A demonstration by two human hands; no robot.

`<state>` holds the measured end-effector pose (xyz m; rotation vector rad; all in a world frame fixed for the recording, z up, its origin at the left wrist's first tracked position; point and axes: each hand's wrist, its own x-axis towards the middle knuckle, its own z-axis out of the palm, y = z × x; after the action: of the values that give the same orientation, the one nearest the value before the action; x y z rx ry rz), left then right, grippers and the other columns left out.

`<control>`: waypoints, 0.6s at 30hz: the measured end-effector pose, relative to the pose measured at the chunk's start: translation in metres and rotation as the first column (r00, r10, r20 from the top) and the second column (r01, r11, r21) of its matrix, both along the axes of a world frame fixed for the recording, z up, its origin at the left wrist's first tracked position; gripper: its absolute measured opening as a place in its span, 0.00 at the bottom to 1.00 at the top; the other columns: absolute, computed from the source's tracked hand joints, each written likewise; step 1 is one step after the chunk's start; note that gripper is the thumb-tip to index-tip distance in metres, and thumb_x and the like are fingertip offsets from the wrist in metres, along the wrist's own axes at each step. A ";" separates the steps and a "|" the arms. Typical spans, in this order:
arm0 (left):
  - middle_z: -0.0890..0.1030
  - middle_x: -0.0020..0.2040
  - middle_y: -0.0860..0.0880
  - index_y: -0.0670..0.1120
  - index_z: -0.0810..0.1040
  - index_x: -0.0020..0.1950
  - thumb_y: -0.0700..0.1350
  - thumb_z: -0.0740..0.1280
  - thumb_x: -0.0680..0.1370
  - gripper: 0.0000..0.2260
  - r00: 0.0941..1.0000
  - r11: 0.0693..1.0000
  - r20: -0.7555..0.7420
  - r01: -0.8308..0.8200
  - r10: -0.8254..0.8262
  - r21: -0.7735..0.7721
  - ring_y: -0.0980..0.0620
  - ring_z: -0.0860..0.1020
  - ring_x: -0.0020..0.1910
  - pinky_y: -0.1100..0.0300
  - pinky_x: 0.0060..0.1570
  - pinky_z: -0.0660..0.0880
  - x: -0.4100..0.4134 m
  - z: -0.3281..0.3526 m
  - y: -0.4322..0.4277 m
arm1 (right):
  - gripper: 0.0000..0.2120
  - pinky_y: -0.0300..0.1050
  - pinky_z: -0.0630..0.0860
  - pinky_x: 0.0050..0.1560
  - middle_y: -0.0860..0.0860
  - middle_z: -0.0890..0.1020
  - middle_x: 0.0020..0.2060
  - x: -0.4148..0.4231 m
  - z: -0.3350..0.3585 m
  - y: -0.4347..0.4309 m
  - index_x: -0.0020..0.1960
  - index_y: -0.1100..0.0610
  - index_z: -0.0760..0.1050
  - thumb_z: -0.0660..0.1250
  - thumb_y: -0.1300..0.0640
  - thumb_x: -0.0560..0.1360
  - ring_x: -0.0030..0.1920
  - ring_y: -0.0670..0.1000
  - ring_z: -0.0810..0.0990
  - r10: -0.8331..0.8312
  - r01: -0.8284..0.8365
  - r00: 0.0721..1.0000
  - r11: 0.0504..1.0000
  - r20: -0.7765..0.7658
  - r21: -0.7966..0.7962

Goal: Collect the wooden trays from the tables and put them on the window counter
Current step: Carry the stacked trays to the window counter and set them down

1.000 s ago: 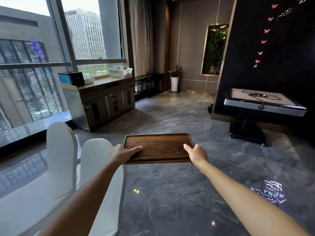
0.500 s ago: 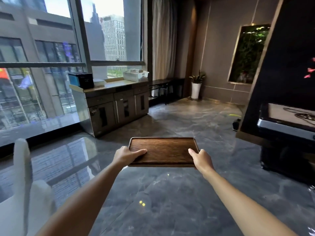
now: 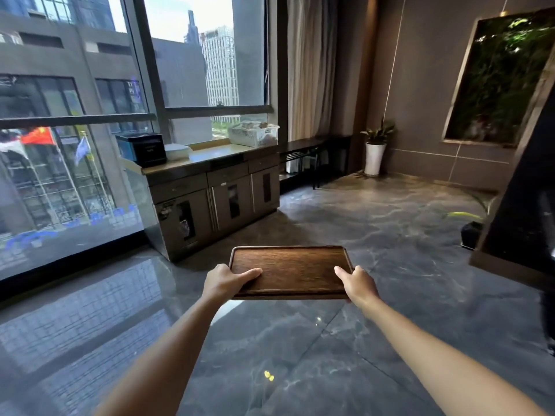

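Glass fills the far left, with city buildings and flags outside. Right of it stands the counter [image 3: 216, 151] under the window, carrying a black box [image 3: 144, 148], a white dish [image 3: 177, 151] and a white basket [image 3: 253, 135]. At near centre, the left hand [image 3: 223, 279] and right hand [image 3: 356, 283] each clasp a near corner of the tray [image 3: 289, 270], thumbs on top, held level above the floor [image 3: 375, 235]. Compared with a second ago, the counter looks larger and more central, so the person is likely walking the tray toward it. A potted plant [image 3: 375, 148] stands far right. No writing is readable.
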<state>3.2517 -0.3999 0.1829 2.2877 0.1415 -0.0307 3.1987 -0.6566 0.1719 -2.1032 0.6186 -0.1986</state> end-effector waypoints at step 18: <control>0.76 0.35 0.48 0.45 0.72 0.31 0.67 0.71 0.62 0.25 0.986 0.985 0.016 -0.167 0.166 0.045 0.47 0.75 0.38 0.57 0.35 0.67 0.479 -0.008 -0.103 | 0.21 0.52 0.74 0.53 0.64 0.79 0.55 0.519 -0.007 -0.107 0.54 0.66 0.72 0.62 0.48 0.76 0.54 0.63 0.77 0.145 -0.145 0.989 0.989 0.017 0.042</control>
<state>3.7310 -0.5030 0.1747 2.3142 0.3296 0.0745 3.7177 -0.7641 0.1647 -2.0934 0.4553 -0.1169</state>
